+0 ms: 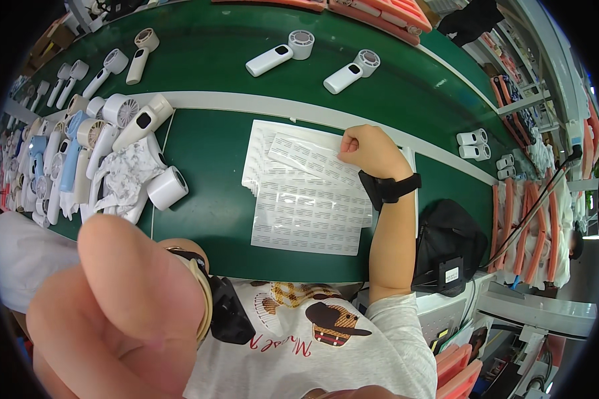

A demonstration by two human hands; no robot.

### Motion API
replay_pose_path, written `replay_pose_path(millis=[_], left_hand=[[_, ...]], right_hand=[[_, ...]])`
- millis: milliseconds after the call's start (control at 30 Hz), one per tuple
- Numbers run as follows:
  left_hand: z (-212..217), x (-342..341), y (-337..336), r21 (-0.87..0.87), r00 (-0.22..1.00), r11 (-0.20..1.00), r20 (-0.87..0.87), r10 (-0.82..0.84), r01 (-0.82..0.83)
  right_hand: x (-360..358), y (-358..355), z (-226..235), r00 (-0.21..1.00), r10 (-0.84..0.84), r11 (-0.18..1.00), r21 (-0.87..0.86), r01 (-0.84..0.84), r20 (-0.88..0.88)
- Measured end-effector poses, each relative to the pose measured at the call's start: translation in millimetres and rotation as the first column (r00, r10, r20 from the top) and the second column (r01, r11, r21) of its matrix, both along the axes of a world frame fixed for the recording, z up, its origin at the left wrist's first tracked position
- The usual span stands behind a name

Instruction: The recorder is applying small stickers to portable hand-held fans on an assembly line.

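Observation:
My left hand [123,312] is raised very close to the camera at the lower left, its fingers curled in. Whatever it may hold is hidden. Over the upper right of the label sheets [306,216], my right hand [374,153] has its fingers bent and pressed together. I cannot make out anything between them. The sheets are white with rows of small printed labels, overlapping on the green table [206,146]. A narrower label strip [306,156] lies slanted on top, its right end close to my right hand. Black bands circle both wrists.
Many handheld fans [66,159] are heaped at the left, with a white one [168,188] at the pile's edge. Beyond a pale rail, more fans [279,54] lie on a green conveyor belt [206,53]. A black bag [449,233] sits right of my forearm; pink trays [526,226] stand farther right.

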State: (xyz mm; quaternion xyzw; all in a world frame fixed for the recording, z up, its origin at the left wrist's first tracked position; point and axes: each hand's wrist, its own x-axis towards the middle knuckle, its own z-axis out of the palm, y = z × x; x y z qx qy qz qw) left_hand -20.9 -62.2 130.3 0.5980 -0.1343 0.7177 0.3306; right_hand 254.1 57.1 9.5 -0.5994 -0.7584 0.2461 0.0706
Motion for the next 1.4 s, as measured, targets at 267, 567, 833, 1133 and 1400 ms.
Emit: replay_pose_path(millis=[267, 567, 833, 1133, 1400], left_hand=[[-7, 0, -7, -0.075, 0.983, 0.986, 0.094, 0.157, -0.151], [6, 28, 15, 0.067, 0.9, 0.956, 0.362, 0.244, -0.286], [-4, 2, 7, 0.139, 0.955, 0.946, -0.013, 0.297, -0.292], [-13, 9, 9, -0.061, 0.866, 0.87, 0.08, 0.493, -0.489], [-4, 22, 42, -0.422, 0.997, 0.905, 0.008, 0.072, -0.062]], right_hand=[[-15, -3, 13, 0.999, 0.029, 0.998, 0.051, -0.027, -0.037], [-12, 0, 0, 0.981, 0.117, 0.993, 0.047, -0.111, -0.154], [0, -2, 15, 0.946, 0.117, 0.985, 0.155, -0.072, -0.304], [-4, -12, 48, 0.922, 0.063, 0.949, 0.308, 0.063, -0.382], [-6, -35, 71, 0.911, 0.199, 0.83, 0.556, 0.039, -0.361]])
